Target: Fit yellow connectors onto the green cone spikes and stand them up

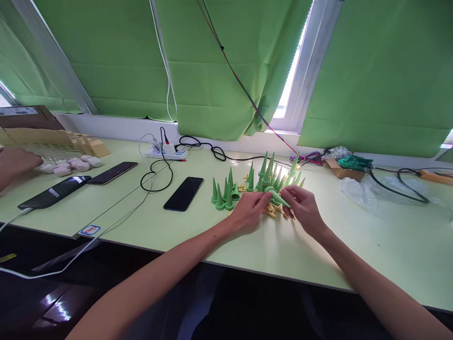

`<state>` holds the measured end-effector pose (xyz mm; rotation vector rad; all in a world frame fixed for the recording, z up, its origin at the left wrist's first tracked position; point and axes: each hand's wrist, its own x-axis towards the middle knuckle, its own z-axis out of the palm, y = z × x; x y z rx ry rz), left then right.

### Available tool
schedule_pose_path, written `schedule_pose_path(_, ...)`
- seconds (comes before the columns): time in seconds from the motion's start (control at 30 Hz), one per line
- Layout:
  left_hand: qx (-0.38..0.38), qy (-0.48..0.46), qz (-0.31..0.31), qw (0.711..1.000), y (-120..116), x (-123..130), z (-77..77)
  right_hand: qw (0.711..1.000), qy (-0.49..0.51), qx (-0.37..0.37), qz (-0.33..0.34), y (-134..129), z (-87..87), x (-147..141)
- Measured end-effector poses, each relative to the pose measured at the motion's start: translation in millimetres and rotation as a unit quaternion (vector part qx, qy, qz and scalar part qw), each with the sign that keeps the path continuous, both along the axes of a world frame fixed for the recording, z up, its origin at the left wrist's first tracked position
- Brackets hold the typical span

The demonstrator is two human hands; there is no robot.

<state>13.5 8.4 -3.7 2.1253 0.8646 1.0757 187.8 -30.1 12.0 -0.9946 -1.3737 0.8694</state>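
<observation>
A pale green plastic cone [281,198] lies tilted between my two hands, its wide base to the left and its tip toward the lower right. My left hand [250,208] is closed on the base end. Against the cone's side, my right hand [302,207] has its fingers pinched together; any small piece inside them is hidden. Behind my hands several more green cones [268,172] stand upright, and a smaller group of cones [220,198] is to the left. Small yellow pieces [272,210] lie scattered beneath and between my hands.
Left of the cones is a black phone [183,193]; two more dark devices [112,173] lie farther left. A power strip [167,153] with cables sits at the back. Another person's hand [17,165] is beside pinkish-white pieces [71,165]. Plastic bags [359,194] and a small box [343,168] are right.
</observation>
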Motion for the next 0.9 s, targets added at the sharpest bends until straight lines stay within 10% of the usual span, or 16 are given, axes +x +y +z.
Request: schedule_pose_path(0.9, -0.019, -0.004, -0.007, 1.0, -5, -2, 5.2, 1.0, 0.0, -0.01, 0.023, 0, -1.1, 2)
